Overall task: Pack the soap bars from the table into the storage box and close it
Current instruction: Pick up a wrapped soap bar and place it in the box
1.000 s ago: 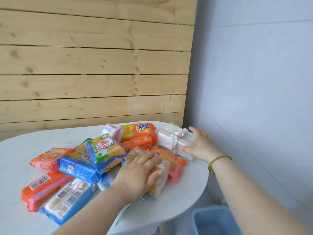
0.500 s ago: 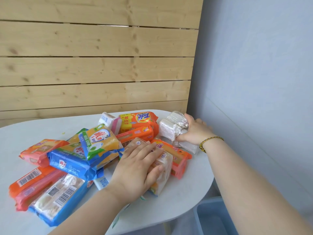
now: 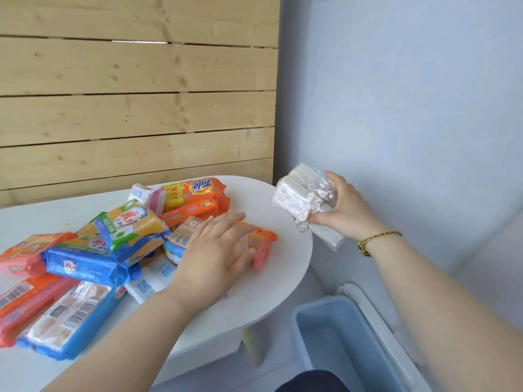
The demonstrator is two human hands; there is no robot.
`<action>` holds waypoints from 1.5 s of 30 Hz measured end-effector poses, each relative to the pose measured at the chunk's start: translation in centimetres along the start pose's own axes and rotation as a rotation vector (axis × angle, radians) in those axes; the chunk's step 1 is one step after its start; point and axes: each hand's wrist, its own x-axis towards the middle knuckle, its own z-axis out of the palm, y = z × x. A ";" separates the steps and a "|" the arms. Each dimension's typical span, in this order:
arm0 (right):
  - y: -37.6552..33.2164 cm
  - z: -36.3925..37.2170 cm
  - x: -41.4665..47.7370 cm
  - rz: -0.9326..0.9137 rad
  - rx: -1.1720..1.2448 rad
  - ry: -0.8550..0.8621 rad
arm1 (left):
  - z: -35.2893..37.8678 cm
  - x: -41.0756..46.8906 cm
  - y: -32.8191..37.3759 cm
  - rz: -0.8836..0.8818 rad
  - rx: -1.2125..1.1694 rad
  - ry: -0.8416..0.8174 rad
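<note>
While my right hand [image 3: 343,210] grips the clear-wrapped white soap bundle [image 3: 304,200] in the air just past the table's [image 3: 283,267] right edge, my left hand [image 3: 215,256] lies flat, fingers spread, on the pile of soap bars [image 3: 127,236] on the tabletop. Whether it has closed on anything I cannot tell; it seems to press more than to pinch.

The blue storage box [image 3: 339,343] stands open on the floor, below and to the right of the table, and what I can see of its inside looks empty. A pale lid [image 3: 368,309] seems to lean just behind it.

To do this step well, I should bring the bundle straight down over the opening and lay it flat against 1 wall, not drop it in the middle, since many packs are left and the space will matter. The wrap looks loose and slippery, so I would keep my fingers around the solid bars, not the crumpled film. My left hand should steady the pile, because the stacked orange pack [image 3: 257,244] near the edge could slide off.
</note>
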 end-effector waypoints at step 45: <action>28.8 24.1 -5.2 -0.314 -0.483 -0.748 | 33.8 -3.5 1.2 -0.449 -0.339 -0.916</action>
